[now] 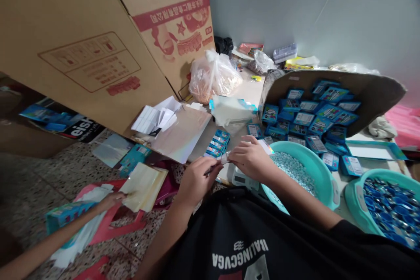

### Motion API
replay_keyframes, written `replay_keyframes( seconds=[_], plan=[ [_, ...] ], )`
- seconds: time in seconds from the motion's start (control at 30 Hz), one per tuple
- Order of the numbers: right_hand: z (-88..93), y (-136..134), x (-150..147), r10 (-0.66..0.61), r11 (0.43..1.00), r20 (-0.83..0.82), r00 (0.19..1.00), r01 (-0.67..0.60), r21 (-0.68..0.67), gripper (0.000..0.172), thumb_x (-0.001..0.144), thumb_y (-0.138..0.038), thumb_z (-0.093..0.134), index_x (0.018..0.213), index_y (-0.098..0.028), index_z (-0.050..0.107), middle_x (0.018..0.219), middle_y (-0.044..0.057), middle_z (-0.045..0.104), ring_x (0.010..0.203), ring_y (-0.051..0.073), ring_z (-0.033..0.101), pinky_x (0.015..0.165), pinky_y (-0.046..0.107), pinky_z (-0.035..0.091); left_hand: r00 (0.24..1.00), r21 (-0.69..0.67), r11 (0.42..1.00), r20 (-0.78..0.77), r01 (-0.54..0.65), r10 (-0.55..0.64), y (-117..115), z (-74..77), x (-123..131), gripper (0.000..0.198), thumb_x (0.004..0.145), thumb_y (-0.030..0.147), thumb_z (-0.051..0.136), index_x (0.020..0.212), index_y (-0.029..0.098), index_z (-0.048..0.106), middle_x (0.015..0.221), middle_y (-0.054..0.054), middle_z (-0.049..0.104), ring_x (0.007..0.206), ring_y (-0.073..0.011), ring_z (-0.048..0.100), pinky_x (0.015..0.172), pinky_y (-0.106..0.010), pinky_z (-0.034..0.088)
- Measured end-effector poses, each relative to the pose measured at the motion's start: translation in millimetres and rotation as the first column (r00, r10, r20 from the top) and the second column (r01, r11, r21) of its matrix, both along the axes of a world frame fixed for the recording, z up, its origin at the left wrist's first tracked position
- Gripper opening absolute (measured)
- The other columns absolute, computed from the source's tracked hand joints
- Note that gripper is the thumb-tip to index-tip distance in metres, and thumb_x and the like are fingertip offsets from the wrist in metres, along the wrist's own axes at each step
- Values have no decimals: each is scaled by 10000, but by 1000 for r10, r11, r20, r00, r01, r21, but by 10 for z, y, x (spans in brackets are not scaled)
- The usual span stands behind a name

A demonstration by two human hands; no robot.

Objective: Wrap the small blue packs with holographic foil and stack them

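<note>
My left hand (pixel 197 179) is closed in a pinch on a small white paper-like strip (pixel 225 158). The fingers of my right hand (pixel 250 157) grip the strip's other end, so both hands meet on it in front of my body. Its exact kind is too small to tell. Just beyond lies a row of small blue packs (pixel 218 142) on the table. Under my right wrist, partly covered, sits a white device like a small scale (pixel 244 179). Beside my right forearm stands a turquoise basin (pixel 334 190) of pale blue tablets.
Another turquoise basin (pixel 361 197) holds shiny blue pieces. Many blue boxes (pixel 303 118) fill a cardboard carton (pixel 377 92). Large cartons (pixel 82 22) rise at left; a knotted plastic bag (pixel 215 76) sits behind. At lower left, another person's hand (pixel 113 201) touches cream sheets (pixel 144 186).
</note>
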State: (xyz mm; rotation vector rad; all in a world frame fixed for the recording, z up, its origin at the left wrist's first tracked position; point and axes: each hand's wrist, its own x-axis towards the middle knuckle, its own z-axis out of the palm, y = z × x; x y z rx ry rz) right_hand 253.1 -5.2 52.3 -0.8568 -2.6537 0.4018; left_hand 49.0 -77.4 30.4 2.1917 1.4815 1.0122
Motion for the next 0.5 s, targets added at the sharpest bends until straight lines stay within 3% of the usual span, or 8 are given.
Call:
replay_keyframes(
  seconds=[0.1, 0.23, 0.33, 0.4, 0.5],
  plan=[
    [28, 64, -3, 18, 999, -57, 998, -16, 31, 229, 968, -244, 494, 959, -247, 722, 948, 37, 752, 927, 185, 616, 1067, 423, 210, 996, 13, 997, 52, -71, 70, -33, 62, -63, 155, 899, 300, 611, 968, 182, 684, 931, -72, 716, 898, -179, 655, 799, -297, 524],
    [98, 180, -57, -14, 996, -94, 995, 5, -94, 225, 954, -286, 522, 1035, -230, 725, 1016, 68, 747, 948, 190, 652, 932, 331, 376, 947, 81, 949, 137, -303, 291, -106, 50, -213, 209, 862, 327, 659, 1021, 198, 697, 979, -72, 730, 935, -194, 677, 880, -331, 534],
    [173, 188, -188, -82, 979, -25, 996, 75, -192, 405, 912, -236, 549, 1316, -248, 583, 1077, 64, 736, 945, 207, 665, 828, 301, 440, 850, -69, 895, 289, -441, 441, -121, -6, -270, 258, 846, 365, 673, 1040, 196, 689, 957, -59, 750, 876, -194, 713, 830, -318, 570],
    [234, 156, -313, -44, 976, -8, 999, 41, -212, 550, 889, -216, 560, 1429, -250, 458, 1150, 74, 710, 980, 217, 654, 824, 303, 449, 815, -172, 891, 361, -419, 453, -110, -36, -271, 304, 844, 392, 671, 1070, 189, 676, 941, -59, 760, 851, -203, 728, 779, -312, 591],
    [323, 106, -498, 76, 972, -56, 996, -86, -218, 382, 912, -219, 534, 1290, -225, 595, 1155, 89, 700, 1001, 208, 636, 830, 287, 436, 831, -168, 917, 389, -361, 398, -96, -33, -279, 365, 855, 387, 660, 1151, 175, 641, 942, -68, 765, 846, -207, 737, 754, -305, 602]
  ],
)
